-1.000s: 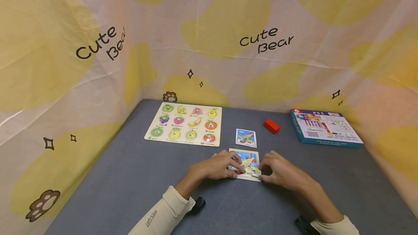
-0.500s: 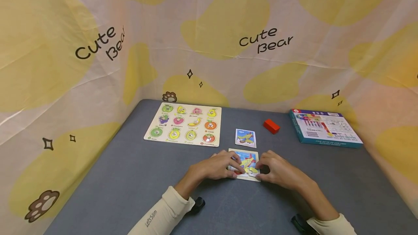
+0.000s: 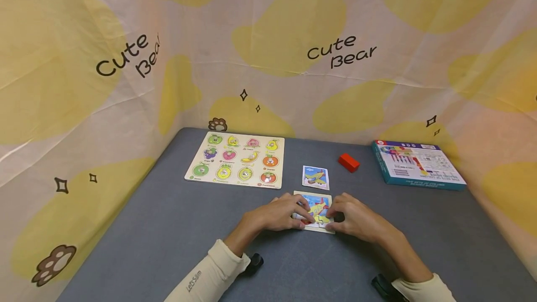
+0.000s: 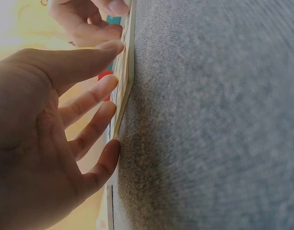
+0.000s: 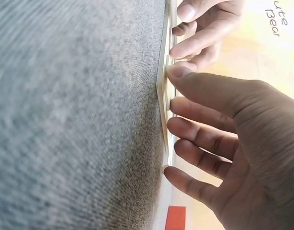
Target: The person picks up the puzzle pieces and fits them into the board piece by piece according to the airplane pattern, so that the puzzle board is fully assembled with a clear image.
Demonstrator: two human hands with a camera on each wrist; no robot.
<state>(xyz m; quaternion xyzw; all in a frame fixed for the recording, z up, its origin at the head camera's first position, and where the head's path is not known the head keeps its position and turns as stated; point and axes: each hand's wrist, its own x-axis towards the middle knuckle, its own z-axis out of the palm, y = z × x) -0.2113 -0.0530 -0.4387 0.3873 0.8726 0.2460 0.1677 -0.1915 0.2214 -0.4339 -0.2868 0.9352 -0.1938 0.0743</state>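
Observation:
A small wooden airplane puzzle (image 3: 319,229) lies on the dark grey table, with my hands at its two sides. My left hand (image 3: 283,212) rests its spread fingertips and thumb on the puzzle's left part; these fingers (image 4: 92,136) look only lightly bent in the left wrist view. At the lower right corner, my right hand (image 3: 355,216) pinches a jigsaw piece (image 3: 324,223) between thumb and finger, low against the puzzle. Seen from the right wrist, the thumb (image 5: 204,86) touches the piece near the board's edge. Fingers cover parts of the picture.
Just behind the puzzle lies an airplane picture card (image 3: 316,178). A fruit board (image 3: 235,160) is at the back left. A red block (image 3: 349,162) and a flat teal-edged box (image 3: 419,165) sit at the back right. Printed cloth walls (image 3: 268,50) enclose the table.
My right hand has moved slightly left, bringing the jigsaw piece in against the neighbouring pieces at the lower right. My left hand has stayed in place.

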